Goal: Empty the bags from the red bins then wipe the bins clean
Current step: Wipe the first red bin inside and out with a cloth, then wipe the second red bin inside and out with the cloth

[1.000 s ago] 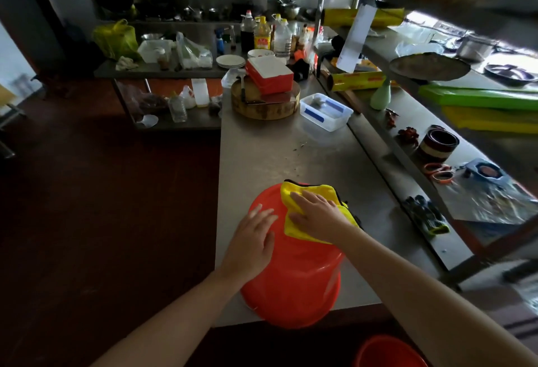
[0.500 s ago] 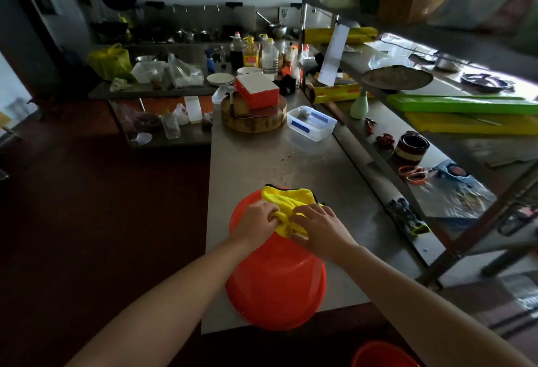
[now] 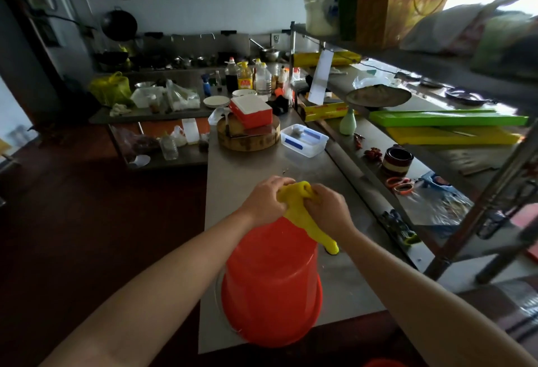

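Observation:
A red bin (image 3: 270, 282) stands upside down on the steel counter (image 3: 247, 168), near its front edge. Above the bin's base, my left hand (image 3: 266, 200) and my right hand (image 3: 329, 209) both grip a yellow cloth (image 3: 302, 215). The cloth is bunched between the hands and its tail hangs down past the bin's right side to the counter. The rim of a second red bin (image 3: 381, 363) shows at the bottom edge, below the counter.
Farther along the counter sit a clear plastic tub (image 3: 304, 140) and a round wooden chopping block (image 3: 249, 138) with a red and white box (image 3: 251, 110) on it. A steel shelf rack (image 3: 407, 145) with clutter runs along the right. Dark floor lies to the left.
My right hand pressed the flat cloth on the bin's base and the left hand held the bin. Both hands have gathered the cloth and lifted it off the bin.

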A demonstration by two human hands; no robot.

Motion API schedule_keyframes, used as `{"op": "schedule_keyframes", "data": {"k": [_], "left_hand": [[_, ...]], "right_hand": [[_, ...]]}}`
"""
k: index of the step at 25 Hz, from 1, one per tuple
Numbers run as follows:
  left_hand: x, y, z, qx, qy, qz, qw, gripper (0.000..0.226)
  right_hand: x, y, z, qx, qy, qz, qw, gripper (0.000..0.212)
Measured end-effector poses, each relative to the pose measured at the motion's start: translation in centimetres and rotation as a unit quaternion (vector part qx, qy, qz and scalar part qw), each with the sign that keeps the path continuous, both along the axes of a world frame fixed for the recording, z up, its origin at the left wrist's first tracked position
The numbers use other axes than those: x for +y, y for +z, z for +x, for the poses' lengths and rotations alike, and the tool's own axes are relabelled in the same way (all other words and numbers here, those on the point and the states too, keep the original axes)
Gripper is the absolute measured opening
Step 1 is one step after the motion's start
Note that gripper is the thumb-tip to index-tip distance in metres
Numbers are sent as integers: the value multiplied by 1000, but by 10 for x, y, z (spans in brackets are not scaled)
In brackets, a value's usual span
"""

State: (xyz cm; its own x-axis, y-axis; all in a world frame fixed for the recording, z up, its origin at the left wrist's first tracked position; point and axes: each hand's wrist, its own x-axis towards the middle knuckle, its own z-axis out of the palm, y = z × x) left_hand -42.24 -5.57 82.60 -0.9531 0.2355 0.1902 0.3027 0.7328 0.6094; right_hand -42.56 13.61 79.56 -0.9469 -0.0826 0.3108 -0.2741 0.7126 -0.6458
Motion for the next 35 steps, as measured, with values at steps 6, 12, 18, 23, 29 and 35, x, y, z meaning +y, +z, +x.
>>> {"op": "schedule_keyframes", "data": {"k": [6,12,18,23,29,35], "left_hand": [[13,16,-24,-16,-67,-54,996,59],[77,41,-36,-25,-133,-74,988,31],[136,16,-52,-9,-153,-237,959,34],[185,-30,-64,6,-155,-249,956,25],[232,-94,-102,-23,-196,-328,924,23],[256,-151,-148,-31,-301,-346,888,15]], "right_hand": [[71,47,-23,-104,46,-115,987,17],[130,53,-8,-71,96,-36,992,44],[194,23,-1,-75,9,73,995,20],[230,-23,-2,-115,-28,137,983,30],[255,-100,-6,-168,-80,78,979,30],[253,-157,-3,-161,-188,65,967,30]]}}
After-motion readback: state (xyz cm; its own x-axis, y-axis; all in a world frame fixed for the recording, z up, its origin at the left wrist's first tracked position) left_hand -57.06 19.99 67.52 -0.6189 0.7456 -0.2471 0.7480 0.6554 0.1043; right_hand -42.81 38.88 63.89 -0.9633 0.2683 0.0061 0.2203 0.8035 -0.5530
